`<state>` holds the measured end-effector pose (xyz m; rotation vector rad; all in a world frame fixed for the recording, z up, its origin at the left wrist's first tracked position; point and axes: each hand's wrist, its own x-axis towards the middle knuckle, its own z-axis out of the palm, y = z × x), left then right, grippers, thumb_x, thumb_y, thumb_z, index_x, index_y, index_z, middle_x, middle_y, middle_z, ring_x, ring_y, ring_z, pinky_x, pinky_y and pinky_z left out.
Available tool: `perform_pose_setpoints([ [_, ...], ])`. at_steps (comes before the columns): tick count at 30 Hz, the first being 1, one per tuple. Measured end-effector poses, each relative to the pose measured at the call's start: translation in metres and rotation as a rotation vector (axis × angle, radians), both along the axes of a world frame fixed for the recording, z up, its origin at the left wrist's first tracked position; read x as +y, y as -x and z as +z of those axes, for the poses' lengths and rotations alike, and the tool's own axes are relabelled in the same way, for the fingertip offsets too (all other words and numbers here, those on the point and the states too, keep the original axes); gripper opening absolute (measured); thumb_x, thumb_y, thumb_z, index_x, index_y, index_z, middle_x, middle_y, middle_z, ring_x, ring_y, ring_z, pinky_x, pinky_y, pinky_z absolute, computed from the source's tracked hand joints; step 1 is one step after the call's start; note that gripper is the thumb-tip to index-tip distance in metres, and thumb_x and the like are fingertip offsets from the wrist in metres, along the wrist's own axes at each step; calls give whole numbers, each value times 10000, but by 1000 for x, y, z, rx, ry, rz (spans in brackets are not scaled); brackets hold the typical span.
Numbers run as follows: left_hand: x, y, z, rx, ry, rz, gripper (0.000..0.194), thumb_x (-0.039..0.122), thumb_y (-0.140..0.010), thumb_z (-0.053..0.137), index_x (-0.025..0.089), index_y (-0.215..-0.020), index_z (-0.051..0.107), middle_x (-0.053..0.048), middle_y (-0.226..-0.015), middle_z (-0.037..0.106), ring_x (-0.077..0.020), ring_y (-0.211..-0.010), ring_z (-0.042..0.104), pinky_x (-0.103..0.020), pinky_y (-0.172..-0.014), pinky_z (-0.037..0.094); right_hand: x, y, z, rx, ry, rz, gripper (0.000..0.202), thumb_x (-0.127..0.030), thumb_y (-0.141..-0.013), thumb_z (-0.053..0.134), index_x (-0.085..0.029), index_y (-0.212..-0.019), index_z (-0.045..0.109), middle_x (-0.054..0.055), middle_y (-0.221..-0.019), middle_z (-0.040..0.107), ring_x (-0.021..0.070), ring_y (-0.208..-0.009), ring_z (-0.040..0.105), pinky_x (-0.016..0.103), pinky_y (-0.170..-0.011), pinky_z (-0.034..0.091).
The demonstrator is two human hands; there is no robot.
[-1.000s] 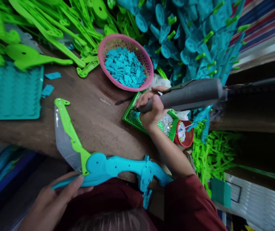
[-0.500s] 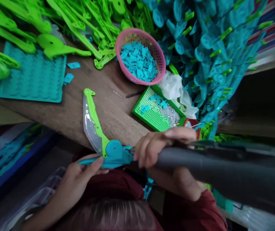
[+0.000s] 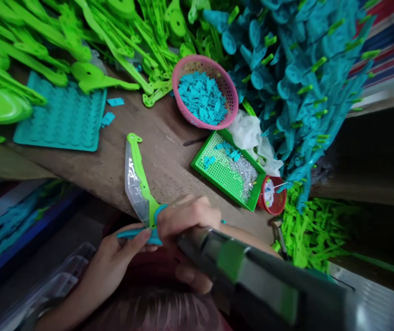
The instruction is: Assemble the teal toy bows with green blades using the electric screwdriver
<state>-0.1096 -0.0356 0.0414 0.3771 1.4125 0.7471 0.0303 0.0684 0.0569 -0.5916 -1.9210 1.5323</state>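
My left hand [image 3: 124, 246] pinches the blue plastic piece [image 3: 154, 236] near the table's front edge, thumb on top. From that piece a green arm [image 3: 138, 172] with a clear curved blade [image 3: 135, 191] reaches up over the table. My right hand [image 3: 190, 220] is wrapped round the front of a dark, blurred power tool [image 3: 266, 276] and covers the right part of the blue piece. The tool's tip is hidden behind my fingers.
A pink basket [image 3: 233, 112] holds blue bits. Beside it stand a green perforated tray [image 3: 214, 177] with small metal parts and a red basket [image 3: 279, 202]. Green parts [image 3: 114, 37], a blue tray [image 3: 59, 119] and hanging blue parts [image 3: 293, 73] lie beyond.
My right hand and the tool have moved left and over the blue piece, with the tool now slanting down to the right. The red basket has come into full view.
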Motion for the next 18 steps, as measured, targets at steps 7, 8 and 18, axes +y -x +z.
perform_pose_setpoints([
  [7,-16,0,-22,-64,161,14,651,745,-606,776,208,-975,765,-58,-906,808,-297,-867,774,-368,-895,629,89,-26,39,364,-200,-475,390,-661,-860,574,-316,-1033,518,-125,-501,424,112,-389,501,246,-407,462],
  [8,-16,0,-23,-58,182,11,672,761,-585,777,212,-973,767,-65,-929,810,-305,-887,774,-366,-905,627,106,-27,35,419,-243,-644,335,-618,-874,550,-311,-997,493,-125,-496,382,111,-366,453,242,-383,417],
  [18,-17,-1,-11,-83,195,15,589,715,-703,747,245,-1059,748,-74,-1082,798,-355,-1018,755,-416,-802,664,147,-28,-24,278,-151,-781,441,-691,-841,528,-284,-1009,540,-110,-522,342,118,-410,430,290,-472,436],
])
